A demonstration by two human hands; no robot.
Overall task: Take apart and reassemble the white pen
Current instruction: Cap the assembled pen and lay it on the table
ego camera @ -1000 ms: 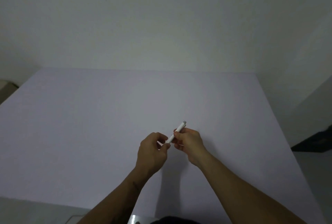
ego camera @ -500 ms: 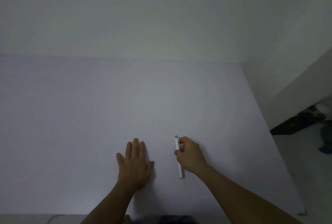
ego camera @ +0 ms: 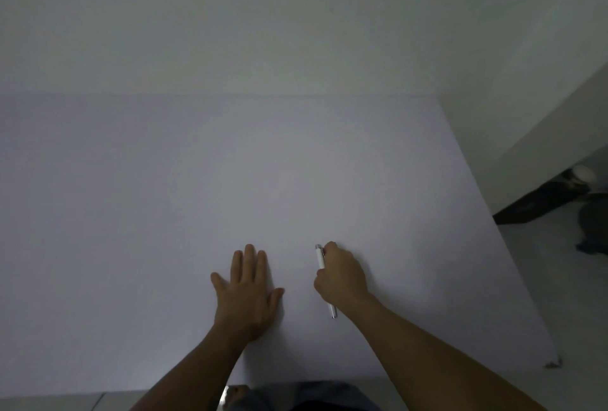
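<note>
Having dropped from a two-handed pinch, the white pen (ego camera: 319,259) now lies whole on the table (ego camera: 164,213) at lower centre-right under the curled right hand (ego camera: 340,274), while the left hand (ego camera: 245,288) rests spread flat beside it, suggesting reassembly is finished.

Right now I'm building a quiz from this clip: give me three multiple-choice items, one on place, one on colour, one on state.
1. Where is the white pen?
A. under the left hand
B. in the right hand
C. off the table

2. What colour is the pen's barrel?
A. white
B. red
C. black

3. How is the left hand?
A. fisted
B. gripping a cap
C. flat, fingers spread

Answers: 1 B, the right hand is closed around it; 2 A, both ends showing look white; 3 C, its palm lies on the table.
</note>
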